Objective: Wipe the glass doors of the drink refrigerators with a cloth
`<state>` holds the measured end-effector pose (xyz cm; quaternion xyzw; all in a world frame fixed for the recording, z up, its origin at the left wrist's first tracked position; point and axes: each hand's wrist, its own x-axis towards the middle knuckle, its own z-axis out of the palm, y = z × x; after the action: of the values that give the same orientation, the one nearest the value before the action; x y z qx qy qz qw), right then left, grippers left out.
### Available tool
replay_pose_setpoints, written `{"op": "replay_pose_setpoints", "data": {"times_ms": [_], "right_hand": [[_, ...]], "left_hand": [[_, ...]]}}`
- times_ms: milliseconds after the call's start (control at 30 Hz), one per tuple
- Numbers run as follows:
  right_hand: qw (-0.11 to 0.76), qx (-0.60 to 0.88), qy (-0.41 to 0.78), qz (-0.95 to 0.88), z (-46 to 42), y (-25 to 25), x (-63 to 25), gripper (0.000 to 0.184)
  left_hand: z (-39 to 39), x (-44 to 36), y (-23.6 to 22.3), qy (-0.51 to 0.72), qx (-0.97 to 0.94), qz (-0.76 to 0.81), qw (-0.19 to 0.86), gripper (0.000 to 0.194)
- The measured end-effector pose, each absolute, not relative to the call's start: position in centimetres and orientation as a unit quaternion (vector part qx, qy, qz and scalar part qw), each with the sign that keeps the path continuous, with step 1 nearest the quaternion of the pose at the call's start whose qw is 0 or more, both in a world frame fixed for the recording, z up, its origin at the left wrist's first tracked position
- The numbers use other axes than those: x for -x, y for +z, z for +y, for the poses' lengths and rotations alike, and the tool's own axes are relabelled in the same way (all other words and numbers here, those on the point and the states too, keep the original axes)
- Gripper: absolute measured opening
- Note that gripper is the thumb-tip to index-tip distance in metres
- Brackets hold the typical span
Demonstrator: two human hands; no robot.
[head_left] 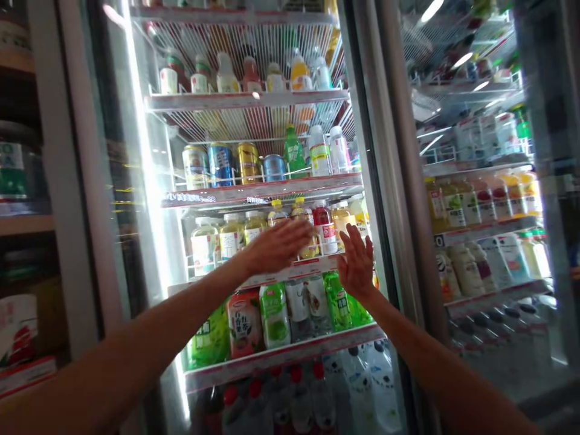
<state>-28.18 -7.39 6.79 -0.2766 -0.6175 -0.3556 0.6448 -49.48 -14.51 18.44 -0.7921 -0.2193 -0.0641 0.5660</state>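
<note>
Both my arms reach toward a lit drinks fridge. My left hand (281, 246) is stretched out flat in front of the middle shelf, slightly blurred, holding nothing. To its right, my right hand (357, 266) is raised with its fingers apart, also holding nothing. A dark red bottle with a white label (325, 226) shows between the two hands. Yellow-capped bottles (299, 208) stand behind my left hand, partly covered by it. Below the hands are a green bottle (274, 315) and a red-labelled drink (244, 323). I cannot tell whether either hand touches anything.
A shelf of cans (221, 164) and bottles lies above, with another row of bottles (226, 72) higher up. Red-capped bottles (296, 393) stand at the bottom. A metal door frame (394, 151) separates this fridge from another with juice bottles (475, 199). Shelved jars (18, 160) are at left.
</note>
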Motion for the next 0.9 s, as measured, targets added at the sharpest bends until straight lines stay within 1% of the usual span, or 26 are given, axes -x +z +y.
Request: {"op": "replay_pose_setpoints", "data": {"times_ms": [67,100,133,167,267,300,333,367,467,500,533,567,667,700,733,833,867,900], "right_hand": [[0.641,0.279,-0.356,-0.620,-7.4,6.8,28.2,0.057],[0.641,0.279,-0.356,-0.620,-7.4,6.8,28.2,0.057],[0.641,0.279,-0.356,-0.619,-7.4,6.8,28.2,0.056],[0.642,0.279,-0.357,-0.619,-7.4,6.8,28.2,0.056],[0.643,0.280,-0.359,-0.616,-7.5,6.8,28.2,0.056],[0.642,0.281,-0.361,-0.615,-7.6,6.8,28.2,0.056],[0.641,0.281,-0.362,-0.616,-7.5,6.8,28.2,0.056],[0.640,0.283,-0.363,-0.616,-7.5,6.8,28.2,0.056],[0.637,0.289,-0.365,-0.615,-7.3,6.8,28.2,0.056],[0.636,0.290,-0.366,-0.614,-7.3,6.8,28.2,0.057],[0.636,0.292,-0.367,-0.613,-7.2,6.7,28.2,0.057],[0.636,0.292,-0.368,-0.612,-7.2,6.7,28.2,0.057],[0.634,0.293,-0.371,-0.612,-7.3,6.8,28.3,0.057],[0.634,0.293,-0.371,-0.612,-7.3,6.8,28.3,0.057],[0.634,0.294,-0.372,-0.611,-7.3,6.8,28.3,0.057],[0.630,0.302,-0.374,-0.610,-7.3,6.7,28.4,0.057],[0.628,0.304,-0.376,-0.609,-7.3,6.7,28.4,0.056],[0.626,0.306,-0.378,-0.609,-7.3,6.7,28.4,0.055]], "left_hand": [[-14.5,49.6,19.9,-0.228,0.706,-0.334,0.581,0.049],[-14.4,49.6,20.1,-0.285,0.668,-0.366,0.583,0.049],[-14.4,49.4,19.9,-0.305,0.652,-0.374,0.585,0.049],[-14.3,49.1,19.3,-0.281,0.668,-0.352,0.593,0.049],[-14.5,48.9,17.0,-0.061,0.782,-0.182,0.593,0.047],[-14.7,49.2,16.8,-0.021,0.795,-0.150,0.588,0.046],[-14.8,49.8,17.0,-0.027,0.792,-0.153,0.590,0.045],[-15.0,50.5,17.7,-0.073,0.776,-0.186,0.598,0.045],[-15.1,52.6,20.1,-0.286,0.666,-0.317,0.612,0.046],[-15.1,52.8,20.3,-0.324,0.640,-0.335,0.611,0.046],[-15.0,52.8,20.1,-0.325,0.639,-0.335,0.612,0.047],[-15.0,52.6,19.6,-0.286,0.664,-0.315,0.615,0.046],[-15.0,52.0,17.6,-0.086,0.770,-0.203,0.599,0.043],[-15.1,52.1,17.5,-0.054,0.781,-0.185,0.593,0.042],[-15.2,52.4,17.6,-0.065,0.777,-0.193,0.595,0.043],[-15.6,53.8,18.6,-0.259,0.679,-0.318,0.609,0.045],[-15.7,54.1,18.5,-0.300,0.651,-0.341,0.608,0.046],[-15.9,54.2,18.2,-0.307,0.646,-0.342,0.609,0.046]]}}
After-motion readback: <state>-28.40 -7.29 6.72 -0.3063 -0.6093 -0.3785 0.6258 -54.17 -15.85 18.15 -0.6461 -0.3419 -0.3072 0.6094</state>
